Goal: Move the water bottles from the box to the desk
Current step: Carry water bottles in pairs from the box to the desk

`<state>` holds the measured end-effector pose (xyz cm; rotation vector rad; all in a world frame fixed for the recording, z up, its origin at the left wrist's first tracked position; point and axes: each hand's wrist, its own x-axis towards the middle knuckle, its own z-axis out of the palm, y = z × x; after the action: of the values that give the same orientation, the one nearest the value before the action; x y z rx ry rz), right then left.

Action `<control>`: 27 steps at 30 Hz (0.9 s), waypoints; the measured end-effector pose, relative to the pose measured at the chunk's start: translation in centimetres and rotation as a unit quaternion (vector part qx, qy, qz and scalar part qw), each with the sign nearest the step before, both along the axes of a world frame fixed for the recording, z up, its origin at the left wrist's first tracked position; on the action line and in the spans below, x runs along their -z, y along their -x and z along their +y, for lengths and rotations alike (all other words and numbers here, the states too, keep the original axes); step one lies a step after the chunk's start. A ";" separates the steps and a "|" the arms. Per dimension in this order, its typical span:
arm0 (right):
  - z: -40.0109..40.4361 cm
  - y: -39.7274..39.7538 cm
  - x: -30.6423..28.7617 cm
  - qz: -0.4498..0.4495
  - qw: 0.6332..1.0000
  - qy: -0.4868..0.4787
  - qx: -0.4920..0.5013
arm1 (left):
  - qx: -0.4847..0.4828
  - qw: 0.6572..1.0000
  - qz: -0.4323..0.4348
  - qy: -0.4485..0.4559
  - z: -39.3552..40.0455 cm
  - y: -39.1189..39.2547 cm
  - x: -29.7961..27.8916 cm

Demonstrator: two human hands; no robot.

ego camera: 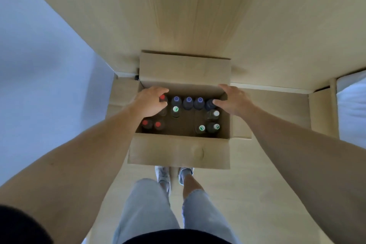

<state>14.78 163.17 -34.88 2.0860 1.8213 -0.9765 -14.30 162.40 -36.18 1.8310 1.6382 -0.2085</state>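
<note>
Hands in the box [179, 150] now, both at the far row. Left hand [150, 103] curls round the red-capped bottle [162, 98] in the far left corner; right hand [231, 99] curls round the dark bottle [210, 104] in the far right corner. Three blue caps [188, 100] stand between them. Remaining bottles sit upright inside, box on the floor against the desk [198, 10].

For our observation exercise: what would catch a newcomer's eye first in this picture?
An open cardboard box on the floor in front of the desk, holding upright bottles with red, blue, green and white caps. Both hands reach into it: the left hand curls around a red-capped bottle at the back left, and the right hand closes on a blue-capped bottle at the back right.
</note>
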 end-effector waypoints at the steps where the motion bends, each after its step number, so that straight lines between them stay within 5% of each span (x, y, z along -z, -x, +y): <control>1: 0.3 -0.3 1.1 0.002 1.000 0.006 0.004 | 0.005 1.000 0.000 0.006 0.3 -0.3 1.0; 27: 0.8 -1.8 23.8 -0.030 0.994 0.105 -0.014 | -0.026 0.993 0.025 0.109 1.3 3.3 23.6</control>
<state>16.60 163.96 -58.68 1.9369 1.6384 -1.0379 -17.59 163.66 -59.80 1.6289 1.6257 -0.3971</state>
